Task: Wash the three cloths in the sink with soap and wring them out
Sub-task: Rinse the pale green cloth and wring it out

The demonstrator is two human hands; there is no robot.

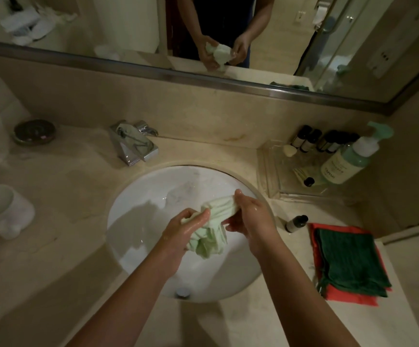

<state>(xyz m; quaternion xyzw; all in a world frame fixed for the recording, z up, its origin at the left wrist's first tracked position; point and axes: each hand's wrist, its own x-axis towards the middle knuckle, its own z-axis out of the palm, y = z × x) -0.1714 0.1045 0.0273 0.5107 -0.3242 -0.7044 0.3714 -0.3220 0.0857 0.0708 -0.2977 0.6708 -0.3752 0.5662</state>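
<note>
Both hands grip one pale green cloth (211,229) above the white sink (138,221). Left hand (184,227) has its fingers curled round the cloth's left end; right hand (249,216) pinches the twisted far-right end between thumb and fingers. Cloth is bunched, its loose folds hanging between the two wrists over the basin. Both hands look wet.

Nearest the viewer, the drain (183,293) sits at the basin's near edge, unobstructed. On the counter (53,259) to the near right, a dark green cloth (351,261) lies flat on top of a red cloth (341,296), the red showing along the left, far and near edges. Just beyond this stack, a small dark-capped bottle (296,223) stands beside the sink rim.

At left, a white cup (1,211) stands on the counter, well apart from the basin. Farther back, a chrome faucet (134,144) stands behind the sink, spout toward the basin. A dark round dish (34,132) sits at far left.

At far right, a clear tray (271,176) holds a green pump bottle (351,159) and a row of small dark bottles (323,140). A mirror (128,28) on the far wall reflects the hands and cloth.
</note>
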